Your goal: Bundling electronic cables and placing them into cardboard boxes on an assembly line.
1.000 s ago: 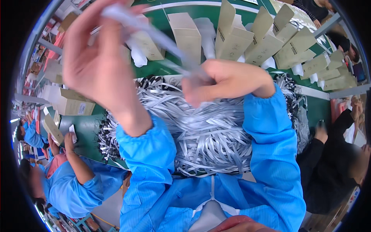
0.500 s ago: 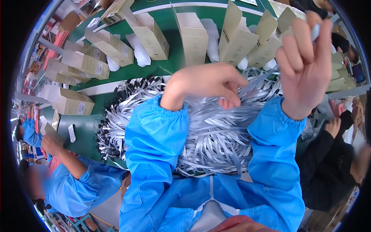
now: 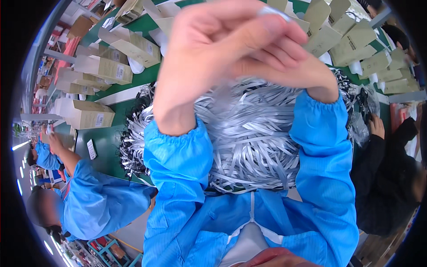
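My left hand [image 3: 202, 58] is raised high over the table, blurred by motion. Its thumb and fingers are closed together, with a small pale, shiny bit [image 3: 275, 12] at their tips; its kind is not clear. Behind it, my right hand [image 3: 296, 71] reaches in from the right. The left hand covers most of the right hand's fingers. Below both hands lies a thick heap of silver-grey flat straps [image 3: 253, 133] with black ends [image 3: 129, 144]. A blurred greyish streak [image 3: 224, 95] hangs under the left hand, perhaps a strap.
Open beige cardboard boxes [image 3: 91, 115] stand along the green table [image 3: 104, 144], with white wrapped pieces between some. A small white label card [image 3: 91, 149] lies at left. Clear plastic bags [image 3: 359, 129] lie right. Co-workers sit on both sides, one in blue [image 3: 100, 200], one in black [image 3: 378, 187].
My right hand has moved down and left from its raised place. My left hand has come up from above the straps, and the two hands now overlap. The view has shifted slightly.
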The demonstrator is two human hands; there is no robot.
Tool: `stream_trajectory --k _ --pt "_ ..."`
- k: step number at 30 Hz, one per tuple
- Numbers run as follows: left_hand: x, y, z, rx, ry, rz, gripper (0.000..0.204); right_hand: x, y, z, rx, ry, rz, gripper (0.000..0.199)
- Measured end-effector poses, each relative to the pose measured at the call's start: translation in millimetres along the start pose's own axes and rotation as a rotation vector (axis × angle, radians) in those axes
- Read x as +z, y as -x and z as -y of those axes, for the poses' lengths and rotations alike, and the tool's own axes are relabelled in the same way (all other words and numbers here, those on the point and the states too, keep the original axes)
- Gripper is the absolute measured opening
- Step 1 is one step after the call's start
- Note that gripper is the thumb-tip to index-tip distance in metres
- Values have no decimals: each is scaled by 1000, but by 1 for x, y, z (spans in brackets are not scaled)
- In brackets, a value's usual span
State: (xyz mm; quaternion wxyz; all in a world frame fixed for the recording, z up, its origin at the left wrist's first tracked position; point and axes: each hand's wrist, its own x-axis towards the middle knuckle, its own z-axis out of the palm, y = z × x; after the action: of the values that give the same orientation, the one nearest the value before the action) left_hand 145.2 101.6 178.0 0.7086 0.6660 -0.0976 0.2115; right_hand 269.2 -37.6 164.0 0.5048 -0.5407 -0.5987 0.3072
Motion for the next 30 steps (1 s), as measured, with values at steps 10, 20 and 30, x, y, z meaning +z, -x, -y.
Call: stream_trajectory --k 10,20,30 --pt "13 -21 43 57 -106 -15 20 5 -18 56 58 -527 -1098 43" --pt "34 -5 41 -452 -319 377 88 -89 0 -12 -443 -684 -854 37" --pt "56 1 143 -470 -923 508 75 -138 12 -90 -106 535 -460 30"
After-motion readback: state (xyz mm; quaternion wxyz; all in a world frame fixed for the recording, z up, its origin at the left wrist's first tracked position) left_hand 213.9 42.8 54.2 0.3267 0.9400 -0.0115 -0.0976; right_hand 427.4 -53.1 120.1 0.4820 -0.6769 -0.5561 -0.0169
